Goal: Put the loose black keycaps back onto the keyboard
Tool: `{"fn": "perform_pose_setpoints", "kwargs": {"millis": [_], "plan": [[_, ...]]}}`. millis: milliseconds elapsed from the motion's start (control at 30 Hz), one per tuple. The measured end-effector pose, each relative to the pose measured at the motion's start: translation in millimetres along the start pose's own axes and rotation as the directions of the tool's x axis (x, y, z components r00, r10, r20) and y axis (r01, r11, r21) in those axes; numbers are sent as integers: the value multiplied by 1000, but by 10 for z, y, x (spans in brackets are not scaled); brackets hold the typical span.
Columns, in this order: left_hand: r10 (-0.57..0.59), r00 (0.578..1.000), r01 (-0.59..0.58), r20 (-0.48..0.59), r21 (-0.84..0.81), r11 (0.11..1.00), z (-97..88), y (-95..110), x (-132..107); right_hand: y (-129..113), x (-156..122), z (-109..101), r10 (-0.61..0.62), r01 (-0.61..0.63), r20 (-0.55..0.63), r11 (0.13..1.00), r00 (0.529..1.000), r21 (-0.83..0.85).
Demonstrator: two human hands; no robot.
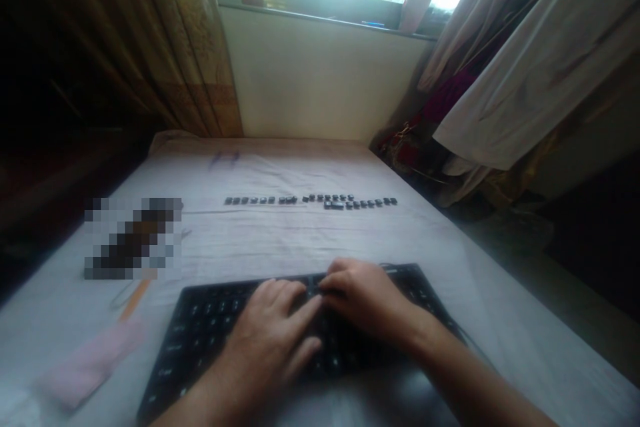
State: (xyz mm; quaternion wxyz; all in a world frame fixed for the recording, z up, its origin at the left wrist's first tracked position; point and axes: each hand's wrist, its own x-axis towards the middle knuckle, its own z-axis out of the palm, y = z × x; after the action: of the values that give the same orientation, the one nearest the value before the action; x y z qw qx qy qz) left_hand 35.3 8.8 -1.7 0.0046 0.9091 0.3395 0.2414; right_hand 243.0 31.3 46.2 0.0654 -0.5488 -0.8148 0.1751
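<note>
A black keyboard (200, 320) lies on the white sheet right in front of me. My left hand (275, 327) rests over its left-middle part, fingers apart, with the index finger reaching toward my right fingertips. My right hand (363, 293) is closed in a pinch at the upper middle of the keyboard. Whatever its fingertips hold is too small and blurred to make out. Beyond the keyboard, loose black keycaps (263, 200) lie in a row, and more keycaps (370, 203) form two short rows to the right.
A pink cloth item (93, 363) and an orange strip (136, 299) lie at the left, near a pixelated patch. A cable (467, 340) runs off the keyboard's right side. A curtain (190, 33) hangs at the left, and white cloth (540, 60) hangs at the right. A window is at the back.
</note>
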Motion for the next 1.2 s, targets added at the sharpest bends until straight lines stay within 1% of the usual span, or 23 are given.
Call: {"fn": "perform_pose_setpoints", "kwargs": {"millis": [167,333,500,600,700,800,867,933,1200], "plan": [[-5,1000,5,20,-16,1000,-14,12,16,-3,1,3,-6,6,0,1000,1000,-6],[-11,1000,13,29,-51,999,-29,10,31,-32,-7,-26,-30,32,23,992,999,-123],[-10,999,12,41,-50,999,-51,13,47,-62,-4,-26,-17,26,58,985,998,-171],[-11,999,12,31,-37,999,-48,16,51,-29,-3,-24,-17,23,49,993,999,-119],[-11,999,13,39,-42,999,-38,15,49,49,6,-29,-26,26,24,1000,999,18],[-17,999,18,34,-51,999,-25,12,39,111,28,-19,35,-33,-23,995,999,95],[-15,1000,16,28,-52,999,-21,10,32,124,45,2,89,-83,-55,990,994,112],[-10,1000,11,24,-51,999,-21,10,32,122,58,27,118,-109,-66,986,991,128],[-4,1000,5,30,-35,999,-39,13,59,112,71,62,149,-141,-45,979,988,149]]}}
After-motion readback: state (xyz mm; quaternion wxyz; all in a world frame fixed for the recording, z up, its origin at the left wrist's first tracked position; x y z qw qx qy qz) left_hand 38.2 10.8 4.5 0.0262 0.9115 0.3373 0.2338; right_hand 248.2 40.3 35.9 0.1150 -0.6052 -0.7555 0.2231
